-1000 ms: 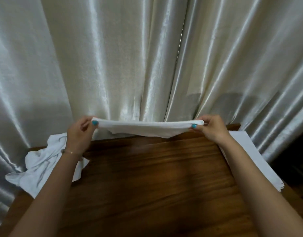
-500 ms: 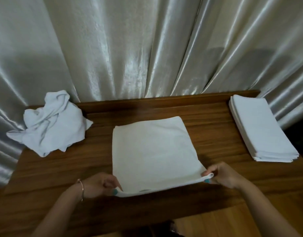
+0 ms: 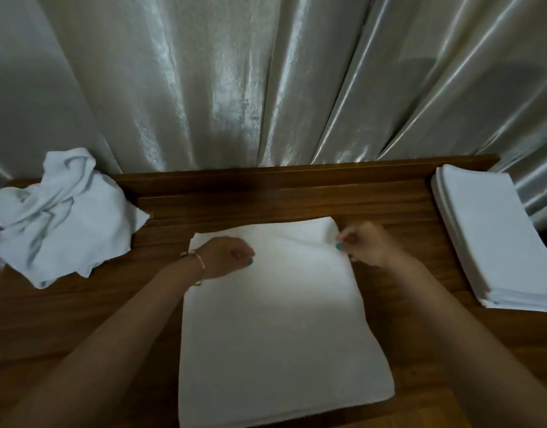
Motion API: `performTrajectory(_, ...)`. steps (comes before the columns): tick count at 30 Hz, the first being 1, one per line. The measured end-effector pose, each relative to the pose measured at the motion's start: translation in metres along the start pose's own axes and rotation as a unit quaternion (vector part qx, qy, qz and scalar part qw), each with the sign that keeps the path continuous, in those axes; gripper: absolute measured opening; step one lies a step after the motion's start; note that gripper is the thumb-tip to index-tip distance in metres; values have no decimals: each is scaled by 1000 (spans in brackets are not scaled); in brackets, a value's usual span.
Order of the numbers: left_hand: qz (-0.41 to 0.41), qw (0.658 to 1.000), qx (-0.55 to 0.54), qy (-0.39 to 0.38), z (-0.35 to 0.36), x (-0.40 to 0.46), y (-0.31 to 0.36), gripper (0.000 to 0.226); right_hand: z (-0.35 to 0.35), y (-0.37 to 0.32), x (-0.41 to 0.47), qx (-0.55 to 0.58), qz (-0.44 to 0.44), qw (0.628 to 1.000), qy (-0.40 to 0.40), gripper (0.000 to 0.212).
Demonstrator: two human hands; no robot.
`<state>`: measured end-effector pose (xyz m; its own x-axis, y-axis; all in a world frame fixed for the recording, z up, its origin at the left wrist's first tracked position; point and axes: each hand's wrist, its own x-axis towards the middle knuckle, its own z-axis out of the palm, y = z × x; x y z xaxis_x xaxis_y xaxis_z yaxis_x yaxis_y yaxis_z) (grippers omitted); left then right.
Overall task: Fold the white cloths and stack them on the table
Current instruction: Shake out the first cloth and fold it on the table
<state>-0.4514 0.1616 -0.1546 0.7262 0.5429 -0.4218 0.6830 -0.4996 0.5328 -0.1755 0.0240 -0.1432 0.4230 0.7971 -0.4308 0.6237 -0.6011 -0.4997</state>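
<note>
A white cloth (image 3: 275,329) lies flat on the wooden table (image 3: 81,319) in front of me, doubled over with its fold at the near edge. My left hand (image 3: 226,256) rests on its far left part, fingers curled and pinched on the top layer. At the far right corner, my right hand (image 3: 368,245) pinches the cloth's edge between thumb and fingers. A crumpled heap of white cloths (image 3: 65,217) sits at the table's far left. A neat stack of folded white cloths (image 3: 494,236) lies at the far right.
A shiny pale curtain (image 3: 235,88) hangs right behind the table's raised back rail (image 3: 297,177). Bare wood shows between the middle cloth and each pile. The table's near edge runs just under the cloth's fold.
A second ago both hands held the cloth stretched in the air. They laid it on the table, then carried its near edge to the far edge, doubling it over.
</note>
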Motion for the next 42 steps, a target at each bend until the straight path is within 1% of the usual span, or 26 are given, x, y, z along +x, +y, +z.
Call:
performTrajectory(2, -6, 998, -18, 56, 6, 33, 8, 31, 3, -9, 31, 12, 3, 999, 47, 20)
performTrajectory(4, -15, 994, -51, 97, 13, 59, 18, 33, 10, -14, 55, -5, 7, 996, 85, 22)
performTrajectory(6, -28, 990, -80, 115, 21, 79, 30, 38, 16, -14, 73, -76, 4, 994, 75, 34)
performTrajectory(7, -35, 990, -72, 112, 25, 89, 36, 42, 17, -15, 78, -110, 2, 992, 59, 36)
performTrajectory(8, -42, 992, -54, 105, 30, 98, 41, 46, 18, -14, 84, -127, -2, 991, 46, 35)
performTrajectory(11, -70, 994, 23, 85, 39, 121, 57, 54, 13, -10, 100, -128, -9, 992, 4, 10)
performTrajectory(12, -83, 993, 45, 77, 41, 127, 60, 56, 10, -8, 104, -126, -16, 992, -15, 6)
performTrajectory(14, -93, 991, 68, 69, 42, 134, 64, 56, 4, -5, 109, -116, -26, 991, -56, 13)
performTrajectory(16, -70, 994, 38, 78, 43, 137, 64, 42, -3, -5, 107, -121, -34, 987, -101, 21)
performTrajectory(18, -26, 998, 11, 61, 44, 134, 66, 28, -10, -5, 103, -169, -49, 974, -142, 29)
performTrajectory(19, -6, 999, 26, 40, 44, 131, 67, 25, -13, -4, 100, -199, -62, 967, -150, 29)
performTrajectory(21, 18, 995, 95, 9, 42, 125, 66, 27, -17, -4, 96, -223, -89, 962, -134, 22)
performTrajectory(23, 20, 984, 177, 24, 34, 121, 61, 37, -18, -3, 94, -230, -102, 961, -111, 17)
performTrajectory(24, 8, 981, 189, 33, 30, 121, 55, 42, -18, -3, 93, -233, -102, 961, -104, 16)
performTrajectory(25, -9, 984, 175, 27, 25, 120, 50, 46, -17, -2, 93, -237, -101, 961, -98, 15)
performTrajectory(28, -68, 988, 138, -24, 14, 116, 33, 61, -14, 1, 92, -238, -109, 963, -58, 12)
performTrajectory(30, -99, 985, 134, -43, 8, 114, 21, 67, -11, 6, 94, -205, -102, 972, -45, 15)
performTrajectory(32, -141, 980, 130, -57, 1, 110, 12, 72, -8, 9, 96, -144, -85, 985, -48, 24)
performTrajectory(34, -176, 971, 141, -75, -8, 106, 3, 78, -3, 12, 98, -96, -71, 992, -40, 31)
performTrajectory(35, -193, 964, 153, -97, -14, 104, -3, 81, -1, 13, 99, -87, -64, 994, -33, 31)
performTrajectory(39, -257, 931, 201, -167, -34, 93, -23, 102, 6, 11, 104, -97, -38, 995, -5, 26)
performTrajectory(41, -278, 922, 211, -169, -40, 83, -26, 108, 8, 8, 106, -99, -28, 995, 3, 26)
performTrajectory(42, -281, 923, 205, -162, -40, 84, -38, 106, 8, 7, 107, -99, -22, 995, 5, 26)
